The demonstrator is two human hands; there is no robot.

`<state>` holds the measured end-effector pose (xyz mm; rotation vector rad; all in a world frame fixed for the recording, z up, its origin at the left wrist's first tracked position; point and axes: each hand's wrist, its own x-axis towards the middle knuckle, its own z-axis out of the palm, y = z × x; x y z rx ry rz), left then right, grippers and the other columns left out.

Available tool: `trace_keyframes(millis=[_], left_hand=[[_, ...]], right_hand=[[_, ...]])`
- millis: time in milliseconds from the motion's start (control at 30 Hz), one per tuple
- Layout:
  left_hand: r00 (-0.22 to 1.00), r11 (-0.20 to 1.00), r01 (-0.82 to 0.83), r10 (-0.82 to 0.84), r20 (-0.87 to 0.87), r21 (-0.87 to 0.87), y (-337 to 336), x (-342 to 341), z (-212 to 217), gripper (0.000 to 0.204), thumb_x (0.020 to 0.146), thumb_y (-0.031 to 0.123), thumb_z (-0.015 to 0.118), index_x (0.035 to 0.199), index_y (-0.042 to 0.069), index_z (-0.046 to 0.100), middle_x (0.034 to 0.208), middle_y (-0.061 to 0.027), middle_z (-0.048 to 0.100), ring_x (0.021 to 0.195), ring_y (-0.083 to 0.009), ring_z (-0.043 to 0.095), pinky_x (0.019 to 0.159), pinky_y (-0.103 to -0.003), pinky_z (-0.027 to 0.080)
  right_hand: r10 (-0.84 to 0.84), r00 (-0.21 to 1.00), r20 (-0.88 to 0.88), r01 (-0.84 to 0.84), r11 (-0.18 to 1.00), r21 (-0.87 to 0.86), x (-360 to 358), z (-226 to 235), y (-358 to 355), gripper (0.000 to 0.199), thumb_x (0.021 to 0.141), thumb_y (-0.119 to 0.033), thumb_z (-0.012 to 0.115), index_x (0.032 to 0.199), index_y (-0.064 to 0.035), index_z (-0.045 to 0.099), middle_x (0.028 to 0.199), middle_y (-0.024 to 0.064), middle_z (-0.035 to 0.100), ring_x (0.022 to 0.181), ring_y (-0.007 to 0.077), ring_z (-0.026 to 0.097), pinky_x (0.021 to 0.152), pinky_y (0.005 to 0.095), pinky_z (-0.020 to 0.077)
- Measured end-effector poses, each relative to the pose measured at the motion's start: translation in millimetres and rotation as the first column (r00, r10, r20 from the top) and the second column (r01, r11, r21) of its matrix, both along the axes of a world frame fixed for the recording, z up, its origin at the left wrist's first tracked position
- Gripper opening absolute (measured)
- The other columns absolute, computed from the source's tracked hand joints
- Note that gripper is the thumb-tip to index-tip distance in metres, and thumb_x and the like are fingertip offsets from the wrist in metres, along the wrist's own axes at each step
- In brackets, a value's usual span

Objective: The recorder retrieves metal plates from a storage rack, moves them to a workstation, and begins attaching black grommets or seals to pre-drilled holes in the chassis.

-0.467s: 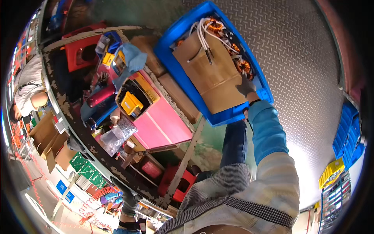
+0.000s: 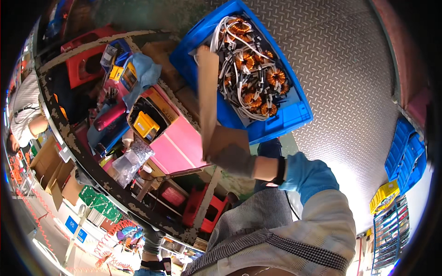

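Fingers (image 2: 225, 156) of my right hand (image 2: 235, 161), gloved grey, are clamping the lower edge of a brown cardboard sheet (image 2: 208, 96), which I'm seeing standing nearly on edge over the near side of the blue crate (image 2: 276, 124). Inside the crate, copper coils (image 2: 251, 62) with white leads are lying uncovered. The pink box (image 2: 177, 142) is sitting just left on the desk (image 2: 69, 133). My left hand isn't showing.

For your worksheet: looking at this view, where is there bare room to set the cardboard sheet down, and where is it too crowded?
Free: the pink surface between the yellow tool case and the blue crate, and the crate's empty near corner. Crowded: the copper coils filling the crate, and the bench clutter left of the blue cloth. The right hand grips the cardboard sheet.
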<state>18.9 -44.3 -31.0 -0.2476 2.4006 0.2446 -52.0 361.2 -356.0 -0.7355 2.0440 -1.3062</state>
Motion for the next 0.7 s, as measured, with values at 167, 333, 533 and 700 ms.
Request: trace_keyframes(millis=[167,333,533,700], left_hand=[[1.000,1.000,0.011,-0.010,-0.012,0.023,34.9,-14.0,-19.3,0.118,0.064,0.072,0.065,0.141,-0.004,0.018,0.117,-0.0158,0.057,0.108,-0.0238,0.056,0.093,-0.036,0.045],[0.998,0.998,-0.055,0.055,0.006,0.042,63.1,-20.3,-7.1,0.087,0.072,0.064,0.067,0.125,-0.002,0.045,0.113,-0.0118,0.060,0.099,-0.0232,0.058,0.088,-0.037,0.047],[0.947,0.944,0.313,-0.301,0.115,-0.108,18.8,5.3,11.8,0.070,0.077,0.058,0.065,0.117,0.002,0.055,0.109,-0.0109,0.061,0.097,-0.0251,0.059,0.087,-0.036,0.047],[0.969,0.966,0.246,-0.247,-0.007,-0.085,49.0,-5.8,-6.6,0.067,0.078,0.057,0.065,0.116,0.002,0.056,0.108,-0.0117,0.063,0.098,-0.0266,0.060,0.088,-0.039,0.047]], right_hand=[[-0.242,0.947,-0.210,0.268,0.958,0.103,48.0,-183.7,-38.2,0.023,0.085,-0.010,0.052,0.107,-0.0044,0.054,0.094,0.0142,0.058,0.093,0.0291,0.058,0.082,0.0362,0.0483],[-0.917,-0.382,0.114,0.592,-0.148,0.792,6.9,-275.8,67.9,0.114,0.062,-0.053,0.079,0.143,-0.0002,0.019,0.138,0.0236,0.038,0.123,0.0379,0.044,0.096,0.0418,0.0430],[-0.913,-0.408,0.027,0.285,-0.099,0.953,-53.8,-244.7,51.5,0.120,0.063,-0.044,0.080,0.146,-0.0048,0.002,0.146,0.0241,0.024,0.134,0.0381,0.029,0.107,0.0399,0.0330],[-0.919,-0.393,0.042,0.493,-0.172,0.853,-18.3,-256.7,54.3,0.103,0.063,-0.034,0.081,0.141,-0.0033,0.022,0.140,0.0232,0.036,0.119,0.0381,0.048,0.098,0.0400,0.0439]])
